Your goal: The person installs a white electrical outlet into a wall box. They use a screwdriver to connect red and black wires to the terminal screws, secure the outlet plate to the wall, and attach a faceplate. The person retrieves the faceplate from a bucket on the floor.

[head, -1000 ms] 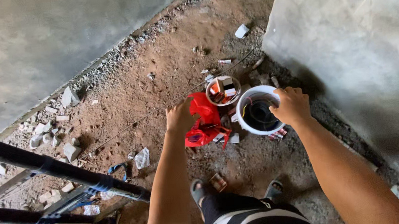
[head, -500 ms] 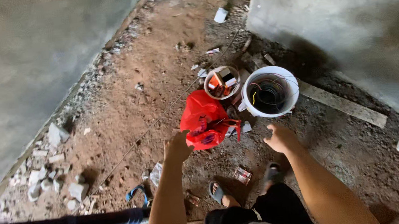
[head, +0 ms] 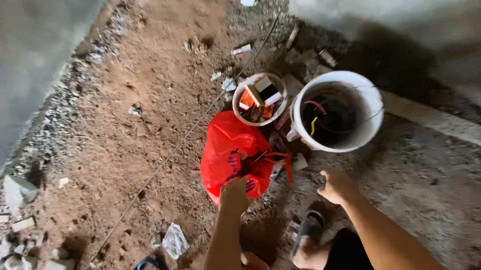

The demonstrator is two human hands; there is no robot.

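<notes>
While left hand (head: 233, 191) grips red bag (head: 227, 148), white bucket (head: 337, 112) beside, rubble around

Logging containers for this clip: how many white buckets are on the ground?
2. The large white bucket stands by the concrete wall, with cables inside. The smaller white bucket sits just left of it, touching the red bag, and holds small boxes. None seems hidden.
</notes>
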